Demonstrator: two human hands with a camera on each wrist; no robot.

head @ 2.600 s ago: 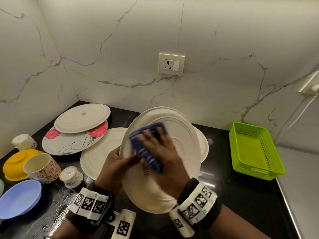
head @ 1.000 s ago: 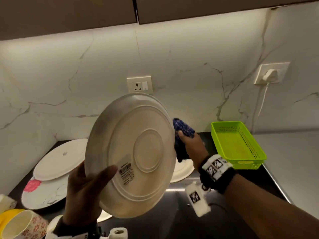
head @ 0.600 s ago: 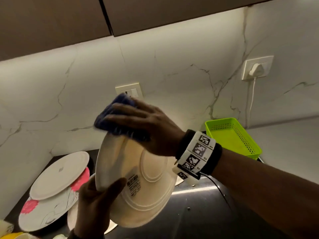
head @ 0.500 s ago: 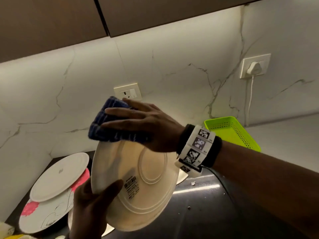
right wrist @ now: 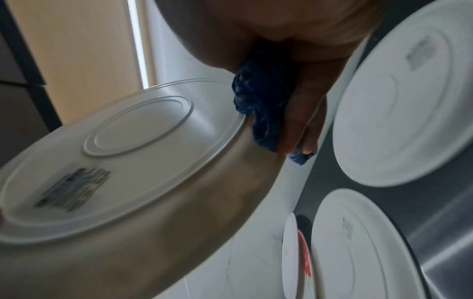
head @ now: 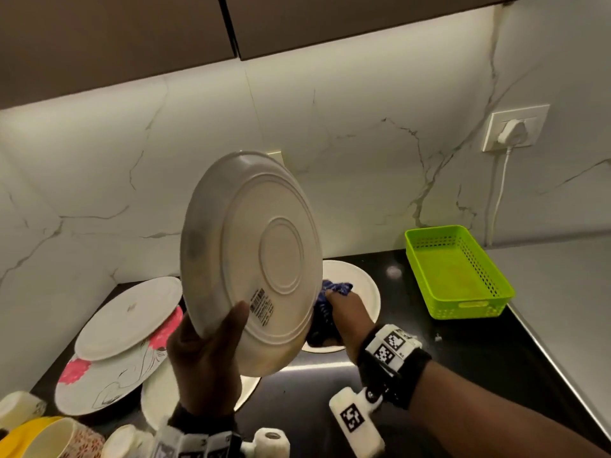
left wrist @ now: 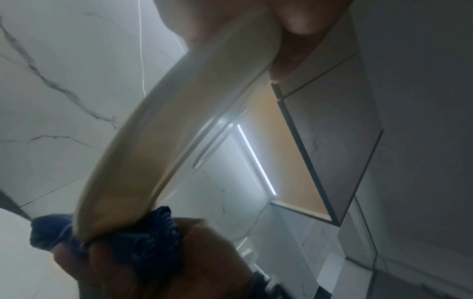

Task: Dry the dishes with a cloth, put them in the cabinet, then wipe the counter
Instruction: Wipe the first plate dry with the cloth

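My left hand (head: 211, 345) grips a cream plate (head: 254, 259) by its lower left rim and holds it up on edge, its underside with a barcode sticker facing me. My right hand (head: 344, 312) holds a bunched blue cloth (head: 334, 289) against the plate's lower right rim. In the left wrist view the cloth (left wrist: 143, 234) wraps over the plate's rim (left wrist: 158, 141). The right wrist view shows the cloth (right wrist: 261, 105) pinched against the plate's edge (right wrist: 128, 161). The dark cabinet doors (head: 330, 21) overhead are closed.
More plates lie on the black counter: a white one (head: 132, 319) on a pink-flowered one (head: 109, 381) at left, another (head: 360, 292) behind my right hand. Cups and a yellow bowl (head: 20, 434) sit at lower left. A green basket (head: 456, 269) stands at right.
My right hand with the cloth has come off the plate's top and down to its lower right rim. The left hand has tipped the plate more upright.
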